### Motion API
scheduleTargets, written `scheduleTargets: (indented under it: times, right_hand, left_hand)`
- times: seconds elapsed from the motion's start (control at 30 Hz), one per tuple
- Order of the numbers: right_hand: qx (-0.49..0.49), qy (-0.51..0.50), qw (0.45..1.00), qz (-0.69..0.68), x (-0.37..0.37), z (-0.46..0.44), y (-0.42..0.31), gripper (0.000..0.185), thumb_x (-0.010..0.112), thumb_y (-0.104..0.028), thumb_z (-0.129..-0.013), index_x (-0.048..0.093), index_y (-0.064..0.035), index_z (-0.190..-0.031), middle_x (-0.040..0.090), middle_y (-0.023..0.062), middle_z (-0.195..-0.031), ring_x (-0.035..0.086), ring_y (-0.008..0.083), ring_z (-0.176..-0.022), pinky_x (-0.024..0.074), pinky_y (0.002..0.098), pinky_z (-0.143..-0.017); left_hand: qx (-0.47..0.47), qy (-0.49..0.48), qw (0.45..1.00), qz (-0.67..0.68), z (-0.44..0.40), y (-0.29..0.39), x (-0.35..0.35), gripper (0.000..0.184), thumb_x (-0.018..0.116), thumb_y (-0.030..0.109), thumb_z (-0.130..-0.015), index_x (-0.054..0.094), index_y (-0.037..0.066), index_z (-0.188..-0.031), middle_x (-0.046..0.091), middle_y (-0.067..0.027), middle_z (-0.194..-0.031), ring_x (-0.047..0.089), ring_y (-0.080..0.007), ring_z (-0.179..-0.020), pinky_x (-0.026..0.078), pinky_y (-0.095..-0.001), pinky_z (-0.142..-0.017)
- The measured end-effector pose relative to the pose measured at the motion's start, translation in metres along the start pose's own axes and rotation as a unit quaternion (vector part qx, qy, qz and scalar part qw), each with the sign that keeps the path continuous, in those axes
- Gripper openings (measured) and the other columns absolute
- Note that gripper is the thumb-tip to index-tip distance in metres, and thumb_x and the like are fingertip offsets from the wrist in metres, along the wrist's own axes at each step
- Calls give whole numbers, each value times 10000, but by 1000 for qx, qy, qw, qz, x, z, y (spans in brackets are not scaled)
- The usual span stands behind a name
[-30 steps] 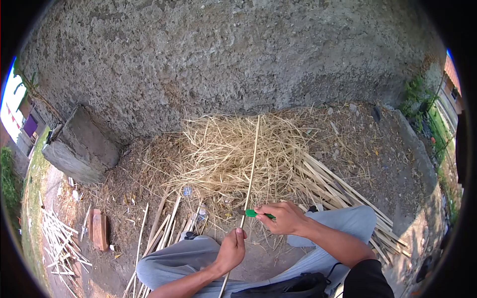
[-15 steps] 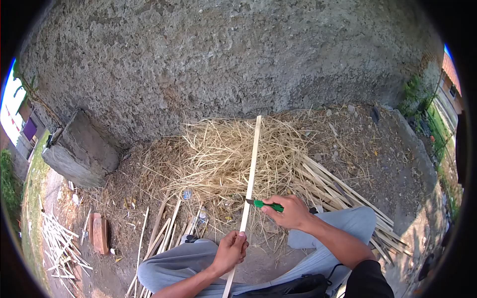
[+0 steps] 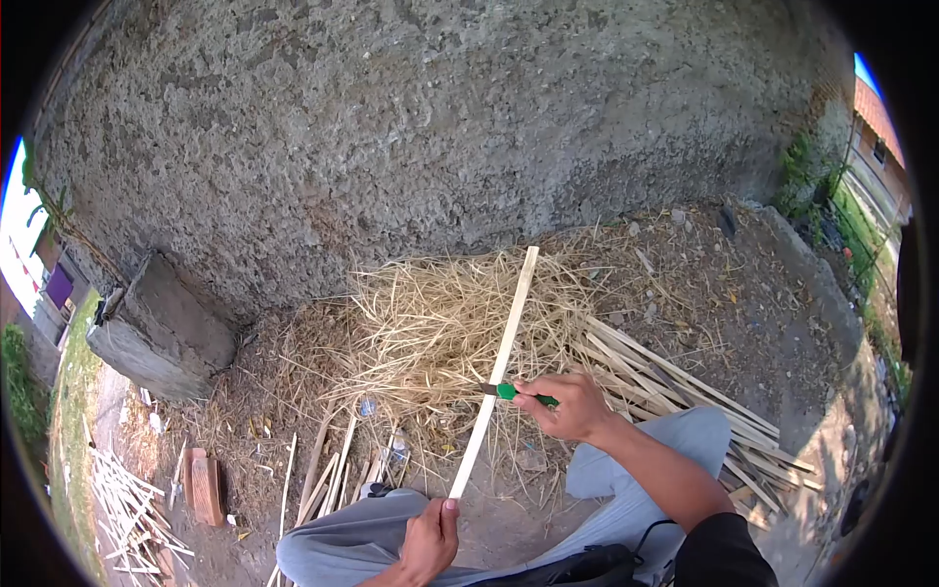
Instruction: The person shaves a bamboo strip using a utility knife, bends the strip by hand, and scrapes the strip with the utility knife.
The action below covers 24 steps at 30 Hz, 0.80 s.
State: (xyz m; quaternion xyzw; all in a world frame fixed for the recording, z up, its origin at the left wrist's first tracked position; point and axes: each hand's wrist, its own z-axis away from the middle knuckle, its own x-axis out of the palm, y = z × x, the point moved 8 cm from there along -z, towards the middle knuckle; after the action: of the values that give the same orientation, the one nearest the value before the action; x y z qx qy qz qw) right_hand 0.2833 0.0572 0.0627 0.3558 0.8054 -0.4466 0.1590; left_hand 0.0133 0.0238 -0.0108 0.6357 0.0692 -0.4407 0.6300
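Strip point(image 3: 518, 303): pale, flat, narrow; held slanting above the ground point(image 3: 504, 519), lower end in left hand point(image 3: 427, 543), upper end over shavings heap point(image 3: 430, 328).
Left hand: closed round the lower end, thumb on top, near left knee point(image 3: 333, 543).
Right hand point(image 3: 569, 406): fingers gripping green-handled knife point(image 3: 506, 391).
Knife: blade across strip, a little below mid-length of the visible part; depth of bite cannot be told.
Shavings heap: thin, tangled, straw-coloured; toward the ground's far edge.
Right bundle point(image 3: 675, 386): longer strips, running from heap toward ground's near right corner, past right knee point(image 3: 694, 445).
Left bundle point(image 3: 337, 474): several strips just beyond left knee.
White pile point(image 3: 127, 499): crisscrossed strips, ground's near left corner.
Brick point(image 3: 202, 487): reddish, between white pile and left bundle.
Stone block point(image 3: 176, 323): ground's far left corner, near wall.
Wall point(image 3: 440, 117): rough, grey, along ground's far edge.
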Motion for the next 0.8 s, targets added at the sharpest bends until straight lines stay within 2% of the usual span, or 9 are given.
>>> scheduleTargets:
  times: [0.07,0.1,0.17,0.3,0.4,0.57,0.67,0.8]
  right_hand:
    - [-3,25,1000,12,0,4,2,171,711,-251,-882,735,-82,-897,739,97,-849,696,248,-599,527,345,-499]
    - [-1,27,1000,11,-1,4,6,171,711,-251,-882,735,-82,-897,739,97,-849,696,248,-599,527,345,-499]
    - [-3,7,1000,-12,-2,1,11,177,708,-257,-883,735,-82,-898,739,95,-833,701,253,-606,530,349,-497]
    - [35,-49,998,-14,1,3,5,187,705,-267,-885,733,-82,-890,738,94,-815,698,252,-597,529,354,-498]
    - [8,-11,1000,-8,2,6,2,184,743,-231,-855,746,-48,-874,745,108,-855,706,233,-614,532,314,-510]
    - [6,-14,999,34,8,0,1,178,756,-249,-839,752,-72,-861,746,84,-835,697,226,-595,514,314,-487]
    - [0,-3,999,38,11,1,-5,183,762,-263,-832,753,-82,-860,740,69,-805,684,223,-573,504,319,-472]
    - [-20,8,999,29,20,6,0,180,765,-270,-828,760,-98,-880,734,60,-786,666,212,-545,486,313,-451]
  left_hand:
    - [84,96,992,1,14,15,-17,353,434,292,-1041,572,26,-854,542,-161,-577,533,-319,-467,375,-414,-444]
    - [83,94,992,-2,20,16,-18,353,434,292,-1041,572,26,-854,542,-161,-577,533,-319,-467,375,-414,-444]
    - [44,48,997,32,29,19,-20,341,439,255,-1039,578,-12,-879,554,-242,-629,566,-422,-548,405,-485,-503]
    - [37,62,997,26,30,16,-24,335,435,236,-1038,581,-5,-857,563,-215,-619,567,-399,-532,412,-468,-496]
    - [10,46,998,32,33,12,-17,328,430,230,-1037,581,-1,-860,558,-200,-611,566,-384,-526,416,-457,-498]
    - [71,76,994,23,39,20,-30,283,439,212,-1032,569,8,-886,539,-178,-597,550,-355,-514,414,-437,-492]
    - [31,60,997,28,46,13,-27,271,439,205,-1031,563,9,-891,538,-178,-602,545,-357,-513,412,-435,-491]
    - [41,65,997,25,50,15,-23,282,437,215,-1036,559,11,-885,532,-174,-602,537,-337,-502,407,-430,-485]
